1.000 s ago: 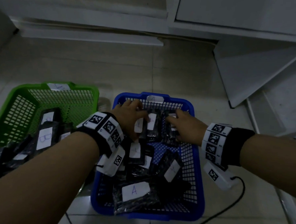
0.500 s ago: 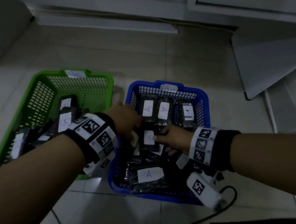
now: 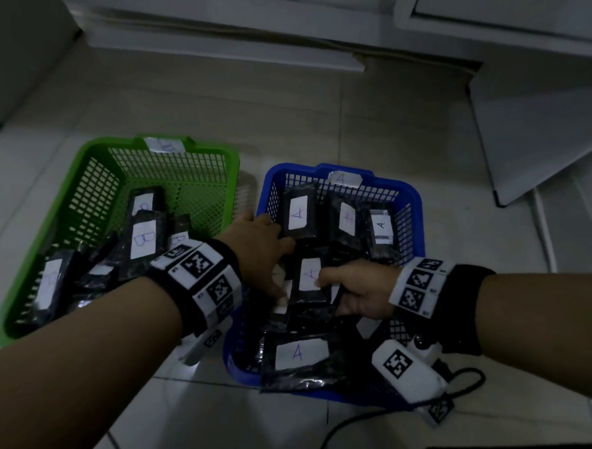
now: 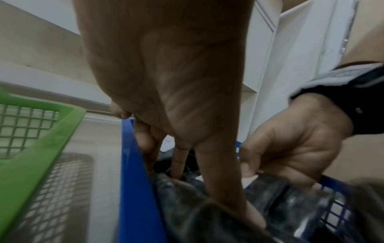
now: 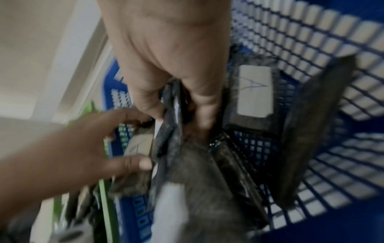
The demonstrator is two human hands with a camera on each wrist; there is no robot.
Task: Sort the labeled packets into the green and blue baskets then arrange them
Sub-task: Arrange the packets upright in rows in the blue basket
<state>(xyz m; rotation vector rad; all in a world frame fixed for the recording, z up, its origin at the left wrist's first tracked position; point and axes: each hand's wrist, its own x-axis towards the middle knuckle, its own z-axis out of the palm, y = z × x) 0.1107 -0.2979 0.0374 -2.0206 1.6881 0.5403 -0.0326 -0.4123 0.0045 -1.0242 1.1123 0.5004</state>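
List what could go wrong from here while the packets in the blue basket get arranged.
1. The right hand pinches a labeled packet only by its edge; the glossy wrap may slip from that grip.
2. The left hand pokes straight fingers among the loose packets, which could knock the three upright packets at the far wall of the blue basket.
3. The green basket stands right alongside; a dropped A packet might land among the B packets.

— Where do the packets lie?
— Black packets (image 3: 302,212) labelled A fill the blue basket (image 3: 413,199) on the right; B ones (image 3: 144,239) sit heaped in the green basket (image 3: 96,148) on the left
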